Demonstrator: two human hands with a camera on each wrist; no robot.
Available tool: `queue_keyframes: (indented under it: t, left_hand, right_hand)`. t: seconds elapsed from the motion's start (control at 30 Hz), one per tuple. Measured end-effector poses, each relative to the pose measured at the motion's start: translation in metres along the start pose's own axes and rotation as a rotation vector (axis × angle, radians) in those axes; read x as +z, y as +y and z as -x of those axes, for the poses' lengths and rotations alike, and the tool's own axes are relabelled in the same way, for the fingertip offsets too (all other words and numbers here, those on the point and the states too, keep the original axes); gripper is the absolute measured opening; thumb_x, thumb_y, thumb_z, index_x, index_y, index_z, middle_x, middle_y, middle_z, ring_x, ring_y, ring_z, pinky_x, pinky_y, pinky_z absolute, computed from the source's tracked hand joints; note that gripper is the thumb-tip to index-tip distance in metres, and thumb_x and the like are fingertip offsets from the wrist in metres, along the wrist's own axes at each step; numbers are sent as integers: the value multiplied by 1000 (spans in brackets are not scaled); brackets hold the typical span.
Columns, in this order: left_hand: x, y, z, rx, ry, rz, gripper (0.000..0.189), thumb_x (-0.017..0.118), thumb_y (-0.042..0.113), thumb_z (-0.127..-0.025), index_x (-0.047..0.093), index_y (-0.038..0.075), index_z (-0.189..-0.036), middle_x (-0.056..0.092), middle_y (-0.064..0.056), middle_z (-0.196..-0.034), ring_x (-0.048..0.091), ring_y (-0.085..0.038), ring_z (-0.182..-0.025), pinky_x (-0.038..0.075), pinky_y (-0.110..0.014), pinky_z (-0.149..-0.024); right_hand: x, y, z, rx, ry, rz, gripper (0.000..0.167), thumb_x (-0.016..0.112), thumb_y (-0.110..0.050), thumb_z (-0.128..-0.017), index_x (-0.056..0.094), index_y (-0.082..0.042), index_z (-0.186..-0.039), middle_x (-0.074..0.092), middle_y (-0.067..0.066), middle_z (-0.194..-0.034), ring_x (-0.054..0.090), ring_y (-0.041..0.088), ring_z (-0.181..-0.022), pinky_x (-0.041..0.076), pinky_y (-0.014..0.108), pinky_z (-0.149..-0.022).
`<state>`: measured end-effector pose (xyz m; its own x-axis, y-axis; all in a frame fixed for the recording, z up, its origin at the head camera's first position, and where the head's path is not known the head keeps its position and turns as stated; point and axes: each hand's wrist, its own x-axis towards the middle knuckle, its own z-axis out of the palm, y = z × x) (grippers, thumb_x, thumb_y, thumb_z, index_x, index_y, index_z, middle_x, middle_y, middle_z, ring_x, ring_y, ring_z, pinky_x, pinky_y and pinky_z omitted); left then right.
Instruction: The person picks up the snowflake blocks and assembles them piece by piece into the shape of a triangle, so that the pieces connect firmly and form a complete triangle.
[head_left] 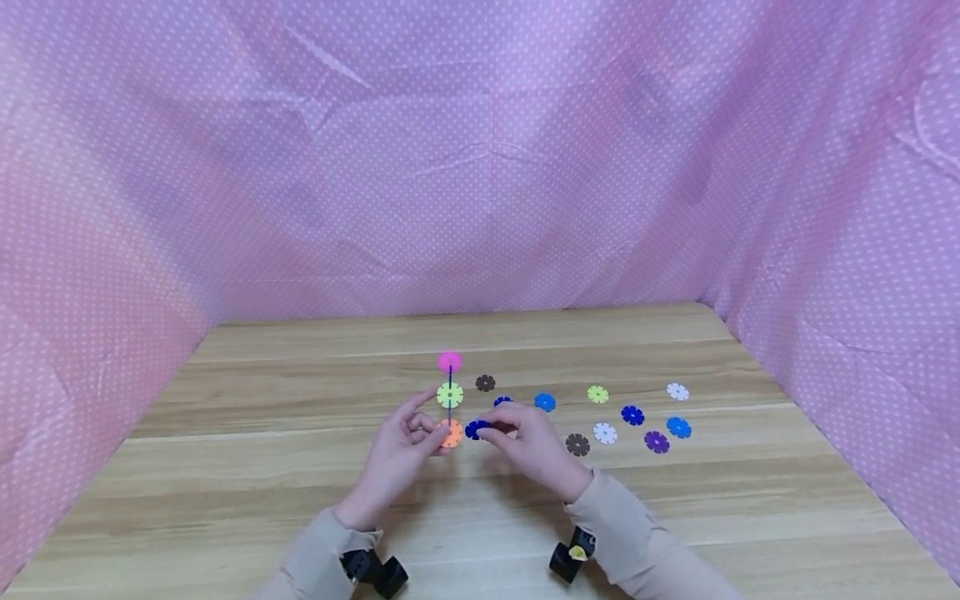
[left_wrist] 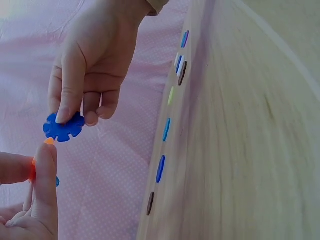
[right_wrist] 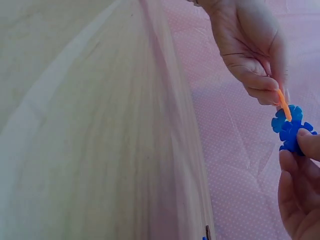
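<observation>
My left hand (head_left: pixel 397 450) pinches an orange notched disc (head_left: pixel 452 433) between thumb and fingers. It is the lowest of a joined upright row: above it come a blue disc seen edge-on, a light green disc (head_left: pixel 450 395), another edge-on dark blue disc (head_left: pixel 450 375) and a pink disc (head_left: pixel 450 362) on top. With thumb and fingertips, my right hand (head_left: pixel 534 443) holds a dark blue notched disc (left_wrist: pixel 64 128) just right of the orange one. Their edges lie very close in both wrist views; whether they touch I cannot tell.
Loose discs lie on the wooden table (head_left: pixel 225 400) to the right: brown (head_left: pixel 485 383), light blue (head_left: pixel 545 402), light green (head_left: pixel 597 394), white (head_left: pixel 605 433), purple (head_left: pixel 657 442) and several others. One dark blue disc (head_left: pixel 503 402) is partly behind my right hand. Pink dotted cloth (head_left: pixel 480 167) surrounds the table.
</observation>
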<state>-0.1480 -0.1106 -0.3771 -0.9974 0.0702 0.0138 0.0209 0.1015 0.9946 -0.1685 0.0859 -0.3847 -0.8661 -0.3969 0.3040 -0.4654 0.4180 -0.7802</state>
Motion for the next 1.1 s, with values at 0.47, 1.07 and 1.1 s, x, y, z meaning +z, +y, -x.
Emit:
queue_keyframes:
  t: [0.47,1.07,1.1]
  left_hand:
    - [11,1,-1,-25,24,26,61,64,-2,-86,42,8,-141,65,-10,-75,67,-22,-67,58,-27,-66]
    - [21,2,2,-80,2,104,70,67,-3,-81,39,11,-143,64,-5,-70,65,-13,-63,58,-26,-67]
    - [21,3,2,-79,-1,110,70,67,-3,-82,38,11,-144,64,-4,-70,65,-13,-63,58,-26,-67]
  right_hand:
    - [4,7,2,-301,198,39,15,74,2,-77,71,-2,-92,71,6,-81,64,10,-70,55,19,-64]
    - [3,14,4,-586,312,55,17,76,9,-69,71,-5,-78,68,5,-70,60,11,-57,48,10,-57]
    - [3,14,4,-587,312,43,18,76,10,-69,71,-5,-78,68,5,-70,60,12,-58,48,10,-58]
